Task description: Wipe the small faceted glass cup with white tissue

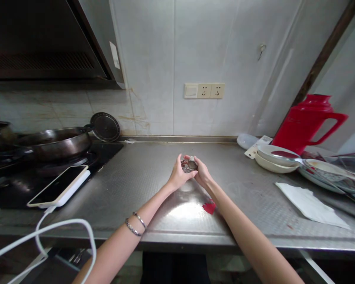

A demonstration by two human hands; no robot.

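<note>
Here, two bare hands met over the middle of a steel desk (142, 185). The left hand (178, 174) and right hand (202, 173) cupped a small shiny object (189, 165) between them, fingers curled close round it; it was too small to tell what it was. It was held just above the desk, apparently so both hands could work on it with the surface below to catch it. A red scrap (209, 206) lay on the desk just beside the right wrist. Two bracelets (136, 223) circled the left wrist. At the left, a phone (57, 185) lay on a white pack (75, 188) at the desk's edge by the stove, its cable (68, 222) drooping off the front, probably charging clear of the pan (56, 144) behind. At the right, well apart, stood bowls (273, 159), a red jug (304, 122) and a napkin (309, 203), seemingly kept out of the way.
</note>
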